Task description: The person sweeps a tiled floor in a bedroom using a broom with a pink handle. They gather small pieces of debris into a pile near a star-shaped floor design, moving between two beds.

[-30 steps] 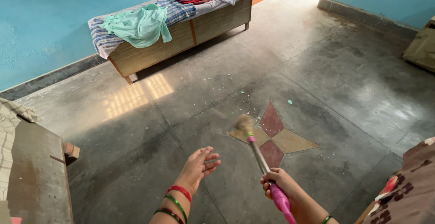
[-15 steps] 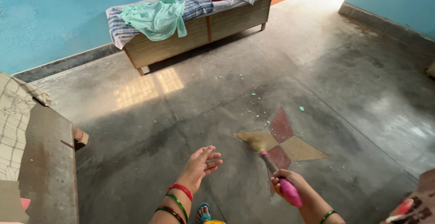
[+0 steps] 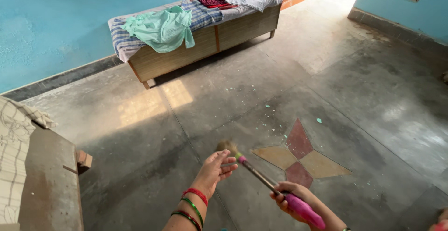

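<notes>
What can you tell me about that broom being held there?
The broom is a short hand broom: a thin dark stick, a pink grip at the near end and a pink band just below the tuft. The tuft looks like pale, dry grass and is blurred. It slants up and left from the right hand, which is closed around the grip. The tuft sits over the grey floor, just beyond the open left hand, whose fingertips appear close to it.

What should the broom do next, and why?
Probably a short sweep to the right, toward the pale green flecks on the grey floor. The right hand grips the pink-handled broom, its bristles sit just past the open left hand, and the flecks lie scattered near the star-shaped tile pattern.
</notes>
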